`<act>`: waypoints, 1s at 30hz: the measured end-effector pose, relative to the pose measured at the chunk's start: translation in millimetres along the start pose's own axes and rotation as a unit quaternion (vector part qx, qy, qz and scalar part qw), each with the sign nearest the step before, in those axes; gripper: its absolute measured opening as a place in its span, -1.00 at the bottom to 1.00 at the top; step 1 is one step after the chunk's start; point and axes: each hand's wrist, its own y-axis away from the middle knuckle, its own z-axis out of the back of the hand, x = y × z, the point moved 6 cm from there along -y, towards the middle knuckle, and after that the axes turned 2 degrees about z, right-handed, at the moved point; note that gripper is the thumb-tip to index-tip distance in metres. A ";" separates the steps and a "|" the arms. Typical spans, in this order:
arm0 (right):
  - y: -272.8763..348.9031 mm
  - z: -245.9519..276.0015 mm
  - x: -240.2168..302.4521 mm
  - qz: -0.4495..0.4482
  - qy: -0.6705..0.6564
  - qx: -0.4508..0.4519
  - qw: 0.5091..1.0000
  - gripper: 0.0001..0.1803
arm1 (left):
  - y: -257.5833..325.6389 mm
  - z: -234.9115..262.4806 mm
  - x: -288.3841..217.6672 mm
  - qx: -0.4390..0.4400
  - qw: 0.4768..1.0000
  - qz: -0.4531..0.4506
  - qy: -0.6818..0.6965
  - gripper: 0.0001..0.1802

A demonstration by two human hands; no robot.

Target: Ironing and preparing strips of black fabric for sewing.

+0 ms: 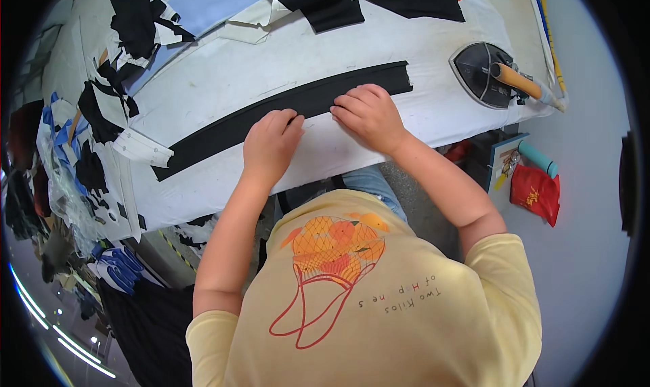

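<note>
A long black fabric strip [223, 131] lies diagonally across the white padded table [379, 55]. My left hand [271, 143] presses on the strip's near edge around its middle, fingers curled down. My right hand [369, 115] rests just beside it, fingertips on the same strip. Both hands pinch or fold the black cloth flat against the table. Neither hand lifts it.
An iron [484, 72] with a wooden handle [518, 81] stands at the table's right end. Black, white and pale blue fabric pieces [203, 4] pile at the back and left. A red pouch [536, 192] and teal tube [538, 158] hang to the right.
</note>
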 end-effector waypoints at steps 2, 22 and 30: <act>-4.5 1.1 4.3 0.052 0.042 0.007 0.998 -0.77 | 5.8 2.5 5.3 -0.012 1.000 0.011 -0.002 -0.80; -20.6 -7.3 0.8 -0.051 -0.040 -0.006 0.998 -0.82 | 5.9 6.1 18.9 -0.047 0.998 0.038 -0.022 -0.74; -36.2 3.2 -2.2 -0.028 -0.043 -0.067 0.996 -0.87 | 46.7 26.8 63.1 -0.098 0.987 0.067 -0.109 -0.67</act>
